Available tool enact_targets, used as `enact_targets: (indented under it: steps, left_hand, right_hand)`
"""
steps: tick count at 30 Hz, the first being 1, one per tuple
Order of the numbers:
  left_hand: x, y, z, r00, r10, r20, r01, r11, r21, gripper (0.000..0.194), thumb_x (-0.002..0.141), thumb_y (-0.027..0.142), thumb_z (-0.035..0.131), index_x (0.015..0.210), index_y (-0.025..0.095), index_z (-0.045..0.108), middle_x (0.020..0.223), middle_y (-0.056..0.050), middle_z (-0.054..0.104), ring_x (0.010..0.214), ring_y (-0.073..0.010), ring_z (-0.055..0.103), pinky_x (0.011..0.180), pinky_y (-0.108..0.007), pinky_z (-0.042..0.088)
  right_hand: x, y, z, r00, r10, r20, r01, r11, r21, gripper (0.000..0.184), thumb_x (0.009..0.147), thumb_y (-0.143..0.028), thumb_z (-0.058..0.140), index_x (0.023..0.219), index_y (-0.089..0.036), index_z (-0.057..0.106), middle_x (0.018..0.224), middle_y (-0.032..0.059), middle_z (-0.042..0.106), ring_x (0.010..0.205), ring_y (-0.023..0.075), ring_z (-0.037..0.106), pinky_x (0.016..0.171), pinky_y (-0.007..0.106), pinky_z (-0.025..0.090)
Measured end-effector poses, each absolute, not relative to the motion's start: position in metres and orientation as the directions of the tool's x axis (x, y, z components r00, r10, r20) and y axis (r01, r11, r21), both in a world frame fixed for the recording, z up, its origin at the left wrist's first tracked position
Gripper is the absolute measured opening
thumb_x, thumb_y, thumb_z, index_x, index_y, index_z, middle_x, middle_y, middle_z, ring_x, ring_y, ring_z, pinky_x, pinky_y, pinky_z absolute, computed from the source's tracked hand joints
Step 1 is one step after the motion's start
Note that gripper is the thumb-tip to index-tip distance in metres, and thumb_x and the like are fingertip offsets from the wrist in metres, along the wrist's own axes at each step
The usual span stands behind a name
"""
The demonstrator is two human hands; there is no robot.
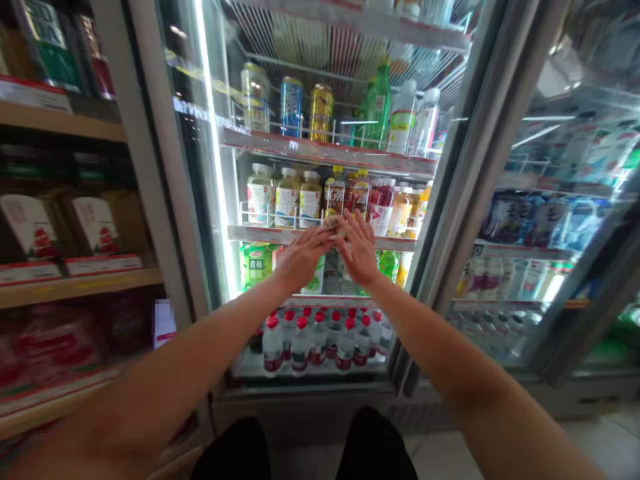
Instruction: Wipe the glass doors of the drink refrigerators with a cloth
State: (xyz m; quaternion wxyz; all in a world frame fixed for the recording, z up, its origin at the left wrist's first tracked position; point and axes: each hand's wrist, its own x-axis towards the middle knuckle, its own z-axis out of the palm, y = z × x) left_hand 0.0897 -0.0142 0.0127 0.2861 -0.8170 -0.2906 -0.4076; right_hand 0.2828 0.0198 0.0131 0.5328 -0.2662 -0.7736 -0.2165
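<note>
My left hand [303, 257] reaches forward with its fingers stretched toward my right hand [359, 250]. Their fingertips meet or overlap in front of the middle shelf of a lit drinks fridge. On my right hand the fingers are spread, and I see nothing held in either hand. Just behind the fingers stand bottles with yellow caps and dark labels [334, 190]. Beside them are pale-labelled juice bottles [287, 197] on the left and a red drink bottle [384, 203] on the right. Part of the green packs [257, 265] below is hidden by my hands.
Red-capped water bottles [301, 343] fill the fridge floor. Cans [291, 107] and a green bottle [379, 107] stand on the shelf above. A metal door frame [463, 160] borders the right. Wooden shelves [75, 290] with large bottles are at left.
</note>
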Motion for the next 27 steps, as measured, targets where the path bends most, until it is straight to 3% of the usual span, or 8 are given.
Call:
enact_targets:
  steps: [3, 7, 10, 13, 16, 19, 22, 27]
  left_hand:
    - [0.115, -0.019, 0.026, 0.173, 0.333, 0.927, 0.593, -0.787, 0.171, 0.039, 0.097, 0.017, 0.048, 0.133, 0.020, 0.064, 0.144, -0.007, 0.060, 0.140, -0.0228, 0.049, 0.123, -0.045, 0.035]
    - [0.145, -0.031, 0.034, -0.031, 0.689, 0.724, -0.025, -0.725, 0.688, 0.042, 0.098, 0.028, 0.051, 0.139, 0.023, 0.058, 0.139, -0.006, 0.063, 0.129, -0.0224, 0.059, 0.114, -0.043, 0.046]
    - [0.154, -0.038, 0.036, -0.032, 0.804, 0.593, -0.314, -0.572, 0.758, 0.045, 0.095, 0.035, 0.059, 0.139, 0.023, 0.057, 0.136, -0.006, 0.065, 0.124, -0.0214, 0.062, 0.110, -0.038, 0.050]
    - [0.147, -0.041, 0.036, -0.055, 0.819, 0.571, -0.195, -0.570, 0.798, 0.043, 0.099, 0.043, 0.052, 0.136, 0.022, 0.058, 0.132, -0.008, 0.067, 0.116, -0.0219, 0.067, 0.101, -0.038, 0.055]
    - [0.129, -0.042, 0.035, -0.058, 0.653, 0.755, 0.299, -0.710, 0.637, 0.044, 0.105, 0.045, 0.036, 0.131, 0.021, 0.063, 0.130, -0.009, 0.068, 0.118, -0.0235, 0.066, 0.104, -0.046, 0.053]
    - [0.105, -0.037, 0.032, 0.089, 0.334, 0.939, 0.778, -0.612, 0.144, 0.039, 0.105, 0.038, 0.040, 0.133, 0.025, 0.064, 0.149, -0.006, 0.055, 0.144, -0.0273, 0.043, 0.121, -0.055, 0.033]
    - [0.085, -0.022, 0.019, 0.286, 0.257, 0.923, 0.895, -0.415, -0.161, 0.049, 0.103, 0.033, 0.046, 0.152, 0.031, 0.045, 0.164, -0.004, 0.034, 0.156, -0.0290, 0.018, 0.125, -0.063, 0.013]
    - [0.064, 0.013, -0.009, 0.361, 0.274, 0.892, 0.908, -0.323, -0.268, 0.076, 0.097, 0.050, 0.056, 0.162, 0.033, 0.021, 0.167, -0.007, 0.024, 0.157, -0.0314, 0.008, 0.125, -0.066, -0.003]
  right_hand:
    - [0.274, -0.005, 0.000, -0.354, 0.175, 0.919, 0.481, 0.876, 0.019, 0.058, 0.107, -0.040, 0.035, 0.161, -0.028, 0.022, 0.168, 0.0046, 0.027, 0.155, 0.0188, 0.026, 0.126, 0.044, 0.032]
    - [0.267, -0.014, -0.001, -0.339, 0.162, 0.927, 0.403, 0.915, -0.013, 0.065, 0.104, -0.033, 0.043, 0.163, -0.028, 0.016, 0.169, 0.0058, 0.021, 0.156, 0.0219, 0.023, 0.127, 0.046, 0.032]
    - [0.268, -0.005, 0.010, -0.297, 0.159, 0.942, 0.392, 0.919, -0.032, 0.062, 0.097, -0.022, 0.051, 0.157, -0.025, 0.034, 0.159, 0.0099, 0.042, 0.150, 0.0243, 0.037, 0.125, 0.049, 0.035]
    - [0.274, 0.003, 0.024, -0.315, 0.143, 0.938, 0.412, 0.911, -0.001, 0.058, 0.088, -0.008, 0.050, 0.144, -0.024, 0.052, 0.145, 0.0098, 0.058, 0.138, 0.0243, 0.050, 0.119, 0.049, 0.042]
    - [0.286, 0.006, 0.035, -0.311, 0.100, 0.945, 0.497, 0.865, 0.072, 0.059, 0.085, -0.003, 0.046, 0.139, -0.023, 0.057, 0.136, 0.0084, 0.064, 0.132, 0.0232, 0.055, 0.115, 0.047, 0.047]
    - [0.298, 0.008, 0.034, -0.267, 0.088, 0.960, 0.645, 0.756, 0.110, 0.062, 0.091, -0.005, 0.042, 0.149, -0.024, 0.048, 0.141, 0.0084, 0.062, 0.135, 0.0238, 0.052, 0.116, 0.048, 0.044]
    - [0.300, 0.012, 0.015, -0.328, 0.108, 0.938, 0.747, 0.637, 0.188, 0.060, 0.097, -0.012, 0.044, 0.155, -0.024, 0.039, 0.149, 0.0104, 0.054, 0.145, 0.0276, 0.042, 0.120, 0.051, 0.039]
    - [0.300, 0.024, -0.006, -0.504, 0.075, 0.861, 0.710, 0.603, 0.363, 0.059, 0.099, -0.030, 0.053, 0.156, -0.023, 0.039, 0.152, 0.0124, 0.050, 0.147, 0.0325, 0.039, 0.121, 0.055, 0.036]
